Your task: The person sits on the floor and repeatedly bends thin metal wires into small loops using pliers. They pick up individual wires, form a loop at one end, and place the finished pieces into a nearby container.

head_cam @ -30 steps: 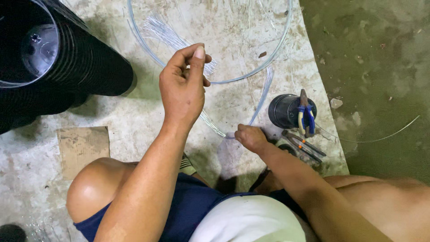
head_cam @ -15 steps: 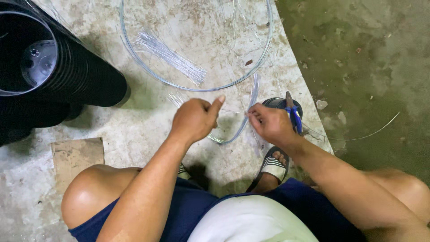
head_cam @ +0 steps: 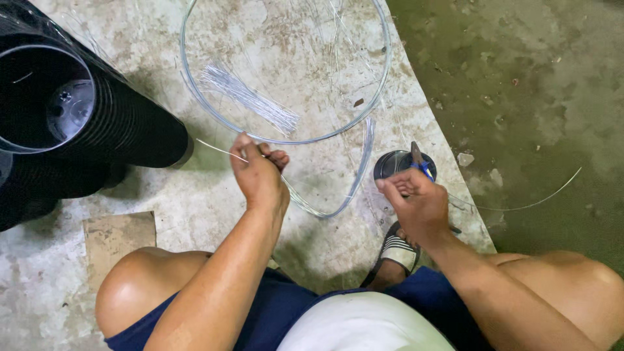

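My left hand [head_cam: 258,174] is closed on a short thin wire [head_cam: 214,147] whose free end sticks out to the left. My right hand [head_cam: 416,203] curls around the blue handles of the pliers [head_cam: 419,162], which rest on a small black cup [head_cam: 392,164]. Between my hands a curved strand of shiny wire [head_cam: 359,175] lies on the concrete. Just beyond my left hand are a large wire hoop [head_cam: 190,91] and, inside it, a bundle of short cut wires [head_cam: 247,97].
A stack of black ribbed pots [head_cam: 130,123] lies on its side at the left. A piece of cardboard [head_cam: 117,237] sits by my left knee. My sandalled foot [head_cam: 398,250] is under my right hand. A long loose wire [head_cam: 526,207] trails over the green floor at the right.
My left hand dropped from the hoop toward me and now pinches a short wire. My right hand left the curved strand and moved right onto the pliers.
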